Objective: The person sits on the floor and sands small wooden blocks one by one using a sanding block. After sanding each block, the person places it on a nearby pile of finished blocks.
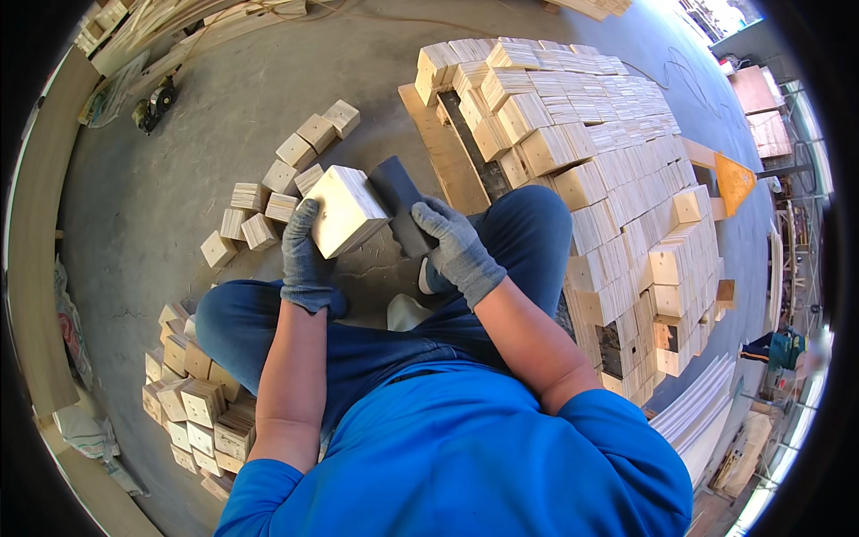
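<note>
A pale wooden block (347,213) sits in my gloved left hand (306,255), raised in front of my knees. The fingers of that hand are wrapped round its left side. My gloved right hand (456,251) grips a dark sheet of sandpaper (396,199), slightly bent, next to the block's right side. Whether the sheet touches the block I cannot tell. Beyond the held block, several loose wooden blocks (297,150) lie in a rough row on the concrete floor.
A large stack of wooden blocks (617,179) rests on a pallet (440,148) to my right. Another pile (192,394) lies by my left leg. An orange pallet-jack part (735,185) stands beyond the stack. A dark tool (157,103) lies far left. Another person (778,349) is at far right.
</note>
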Tool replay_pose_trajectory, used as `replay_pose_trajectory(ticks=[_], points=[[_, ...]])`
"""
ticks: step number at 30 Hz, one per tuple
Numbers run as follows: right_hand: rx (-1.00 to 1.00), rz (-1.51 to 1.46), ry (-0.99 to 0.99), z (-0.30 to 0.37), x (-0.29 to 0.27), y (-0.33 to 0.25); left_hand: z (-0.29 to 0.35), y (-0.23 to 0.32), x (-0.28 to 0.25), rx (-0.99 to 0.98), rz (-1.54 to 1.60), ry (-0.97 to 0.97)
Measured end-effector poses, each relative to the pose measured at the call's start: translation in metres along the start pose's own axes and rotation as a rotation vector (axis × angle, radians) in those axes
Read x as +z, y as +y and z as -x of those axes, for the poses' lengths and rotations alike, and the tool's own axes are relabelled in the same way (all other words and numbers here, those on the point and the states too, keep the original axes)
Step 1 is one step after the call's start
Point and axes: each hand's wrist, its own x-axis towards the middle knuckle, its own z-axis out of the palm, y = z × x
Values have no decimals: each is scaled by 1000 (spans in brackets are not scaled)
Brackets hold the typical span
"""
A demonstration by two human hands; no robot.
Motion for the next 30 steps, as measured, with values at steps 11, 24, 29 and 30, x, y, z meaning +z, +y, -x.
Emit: replay_pose_trajectory(ticks=[11,24,29,30], points=[[-209,669,-86,18,51,-44,14,-5,15,-260,346,-73],[-836,1384,61,4,54,-38,-1,-25,-8,-196,255,-121],[-808,1296,68,-23,72,-46,8,-19,9,-123,182,-65],[-805,1282,26,-16,70,-42,6,-17,6,-97,188,-49]])
